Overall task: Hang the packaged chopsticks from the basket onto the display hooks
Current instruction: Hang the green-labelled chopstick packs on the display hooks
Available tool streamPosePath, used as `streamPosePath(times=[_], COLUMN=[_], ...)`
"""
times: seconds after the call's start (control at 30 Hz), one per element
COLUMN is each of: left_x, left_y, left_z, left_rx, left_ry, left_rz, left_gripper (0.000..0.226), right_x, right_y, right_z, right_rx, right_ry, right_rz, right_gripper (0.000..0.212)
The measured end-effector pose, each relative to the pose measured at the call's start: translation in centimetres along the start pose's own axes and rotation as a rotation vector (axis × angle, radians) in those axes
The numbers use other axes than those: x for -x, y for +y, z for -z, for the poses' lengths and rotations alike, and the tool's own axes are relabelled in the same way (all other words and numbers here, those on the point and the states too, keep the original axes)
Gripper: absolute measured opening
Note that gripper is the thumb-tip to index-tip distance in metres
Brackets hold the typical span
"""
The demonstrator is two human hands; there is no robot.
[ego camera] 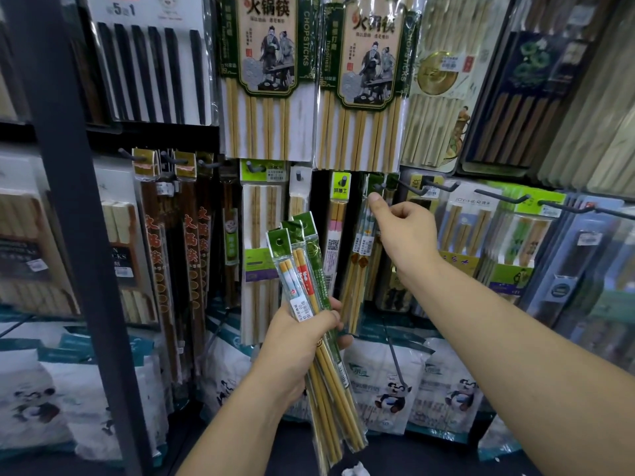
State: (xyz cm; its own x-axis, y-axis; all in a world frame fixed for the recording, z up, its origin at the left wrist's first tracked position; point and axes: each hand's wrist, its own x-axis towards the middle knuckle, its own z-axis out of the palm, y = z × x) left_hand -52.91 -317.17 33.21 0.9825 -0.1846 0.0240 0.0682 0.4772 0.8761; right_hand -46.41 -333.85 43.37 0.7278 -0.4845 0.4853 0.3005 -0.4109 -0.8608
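Left hand point(302, 334) — fingers curled round a fan of green-topped chopstick packets point(302, 269). Right hand point(403, 228) — thumb and fingers pinching one packet point(365, 231) at a display hook point(380, 185).

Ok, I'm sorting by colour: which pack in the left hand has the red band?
The middle pack, between the blue-banded pack and the plain green pack in the left hand.

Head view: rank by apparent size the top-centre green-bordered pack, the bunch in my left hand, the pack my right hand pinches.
1-2. green-bordered pack and bunch: alike; bunch sits nearer the camera, so unranked.
3. pinched pack.
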Motion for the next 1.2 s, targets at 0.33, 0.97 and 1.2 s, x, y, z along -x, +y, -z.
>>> streamPosePath(times=[0.33, 0.97, 1.2], left_x=[0.1, -0.8, -0.6], left_y=[-0.2, -0.4, 0.0], left_z=[-0.1, 0.6, 0.5], left_rx=[-0.076, -0.037, -0.049], left_ry=[-0.148, -0.036, -0.080], left_rz=[-0.056, -0.068, -0.077], left_gripper=[0.017, 0.013, 0.022], right_x=[7.1, 3.2, 2.9], right_y=[-1.3, -3.1, -3.5], right_z=[0.6, 1.9, 1.8], right_rx=[-0.020, 0.005, 0.002], right_ry=[-0.453, -0.120, -0.108], right_rz=[0.144, 0.121, 0.095], right_gripper=[0.007, 0.039, 0.047])
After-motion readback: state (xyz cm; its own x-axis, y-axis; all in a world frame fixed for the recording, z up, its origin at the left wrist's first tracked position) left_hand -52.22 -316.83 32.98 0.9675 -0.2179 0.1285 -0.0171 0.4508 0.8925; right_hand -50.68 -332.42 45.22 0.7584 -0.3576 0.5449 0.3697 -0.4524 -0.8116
